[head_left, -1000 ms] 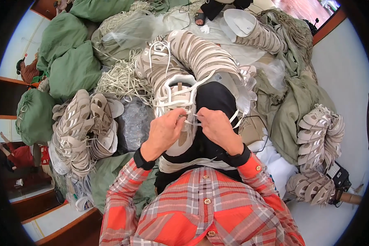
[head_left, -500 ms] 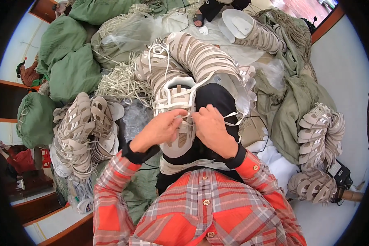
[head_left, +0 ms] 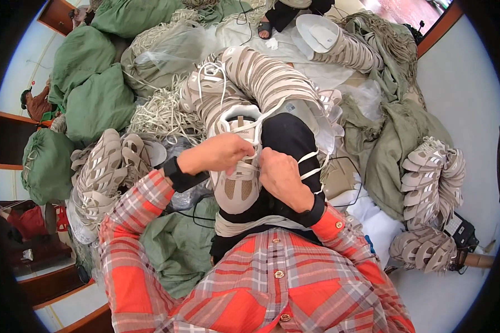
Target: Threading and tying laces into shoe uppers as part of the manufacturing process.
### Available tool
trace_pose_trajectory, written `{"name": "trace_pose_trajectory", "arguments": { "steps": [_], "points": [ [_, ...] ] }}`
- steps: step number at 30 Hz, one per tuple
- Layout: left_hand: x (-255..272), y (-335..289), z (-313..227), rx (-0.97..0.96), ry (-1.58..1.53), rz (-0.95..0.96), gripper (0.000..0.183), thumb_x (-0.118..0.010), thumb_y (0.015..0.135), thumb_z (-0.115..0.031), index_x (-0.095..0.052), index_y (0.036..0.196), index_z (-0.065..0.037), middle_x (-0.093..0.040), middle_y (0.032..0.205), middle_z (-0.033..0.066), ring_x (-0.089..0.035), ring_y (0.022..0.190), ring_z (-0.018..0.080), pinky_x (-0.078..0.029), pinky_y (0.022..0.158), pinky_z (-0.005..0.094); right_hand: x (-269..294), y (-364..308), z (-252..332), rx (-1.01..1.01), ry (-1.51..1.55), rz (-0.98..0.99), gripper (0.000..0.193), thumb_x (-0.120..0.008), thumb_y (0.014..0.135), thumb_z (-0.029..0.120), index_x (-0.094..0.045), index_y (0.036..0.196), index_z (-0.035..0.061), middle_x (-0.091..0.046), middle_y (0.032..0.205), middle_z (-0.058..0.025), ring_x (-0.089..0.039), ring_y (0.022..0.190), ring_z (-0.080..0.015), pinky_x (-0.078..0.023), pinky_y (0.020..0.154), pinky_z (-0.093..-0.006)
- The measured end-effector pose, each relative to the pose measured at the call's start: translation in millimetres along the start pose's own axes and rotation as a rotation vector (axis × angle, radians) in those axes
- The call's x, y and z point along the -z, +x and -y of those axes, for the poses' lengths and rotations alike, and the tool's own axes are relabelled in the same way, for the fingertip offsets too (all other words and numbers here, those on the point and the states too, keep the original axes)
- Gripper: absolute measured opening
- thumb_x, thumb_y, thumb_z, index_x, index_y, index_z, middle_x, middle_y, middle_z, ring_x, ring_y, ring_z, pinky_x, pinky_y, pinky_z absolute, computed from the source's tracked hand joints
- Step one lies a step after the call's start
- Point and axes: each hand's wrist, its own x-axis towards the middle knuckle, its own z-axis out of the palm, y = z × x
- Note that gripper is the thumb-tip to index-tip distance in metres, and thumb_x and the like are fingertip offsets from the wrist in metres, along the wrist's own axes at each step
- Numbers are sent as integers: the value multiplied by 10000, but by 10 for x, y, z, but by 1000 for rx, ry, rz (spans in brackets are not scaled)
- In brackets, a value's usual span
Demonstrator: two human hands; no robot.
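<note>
A beige and brown shoe upper [head_left: 237,195] with white trim lies over my lap, toe toward me. A cream shoelace [head_left: 308,157] runs through its upper eyelets and trails right across my black-clad knee [head_left: 286,133]. My left hand [head_left: 223,153] is above the tongue area, its fingers pinched on the lace; the fingertips are partly hidden. Curled at the shoe's right eyelet edge, my right hand [head_left: 283,176] grips that side of the shoe. Beyond my hands, a long nested row of similar uppers [head_left: 272,77] curves to the right.
Loose cream laces [head_left: 164,116] are heaped left of the shoe. Green sacks [head_left: 100,100] stand farther left. More stacked uppers lie at the left [head_left: 103,172] and right [head_left: 428,177]. A person's sandalled foot [head_left: 265,29] shows at the far side.
My left hand has risen and turned over, fingers now curled, with the elbow swung outward. My right hand has moved slightly down and its fingers have curled in. The lace tail has shifted on my knee.
</note>
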Motion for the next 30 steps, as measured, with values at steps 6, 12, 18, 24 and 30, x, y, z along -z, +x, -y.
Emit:
{"name": "trace_pose_trajectory", "arguments": {
  "steps": [6, 12, 18, 24, 30],
  "points": [
    [-94, 2, -17, -41, 149, -194, 161, -493, 846, -124, -610, 918, -39, -578, 544, 76, -608, 505, 178, -468, 534, 329, -4, -7, -131, 62, 76, -46, 133, -550, 698, 24, -507, 806, -40, -596, 718, -246, -612, 682, -399, -503, 631, -459],
    [-105, 58, -30, -17, 162, -193, 138, -523, 830, -138, -621, 832, -42, -593, 553, 70, -604, 504, 201, -460, 533, 346, -25, 39, -17, -30, -40, 38, 122, -533, 721, 15, -513, 827, -43, -603, 652, -230, -617, 622, -398, -502, 566, -456],
    [-240, 102, 69, -311, 690, -356, 124, -560, 811, -144, -546, 838, -24, -566, 553, 84, -586, 489, 246, -437, 492, 377, -6, 4, -14, 24, 22, 18, 58, -507, 775, 24, -494, 806, -22, -571, 646, -227, -581, 630, -412, -463, 579, -477],
    [-81, -147, -317, -184, 1072, -337, 153, -578, 772, -142, -503, 807, -13, -582, 590, 64, -619, 543, 197, -450, 461, 336, 116, -48, 24, 255, -60, -207, 121, -593, 764, 93, -528, 815, 5, -519, 824, -146, -518, 823, -321, -425, 715, -398],
    [123, -505, 60, 167, 201, -327, 106, -511, 856, -148, -500, 833, -44, -583, 649, 48, -562, 517, 139, -434, 473, 280, 187, 31, 47, 396, -394, -10, 165, -633, 679, 121, -533, 783, 41, -472, 810, -99, -442, 804, -249, -358, 713, -350]
  ]
}}
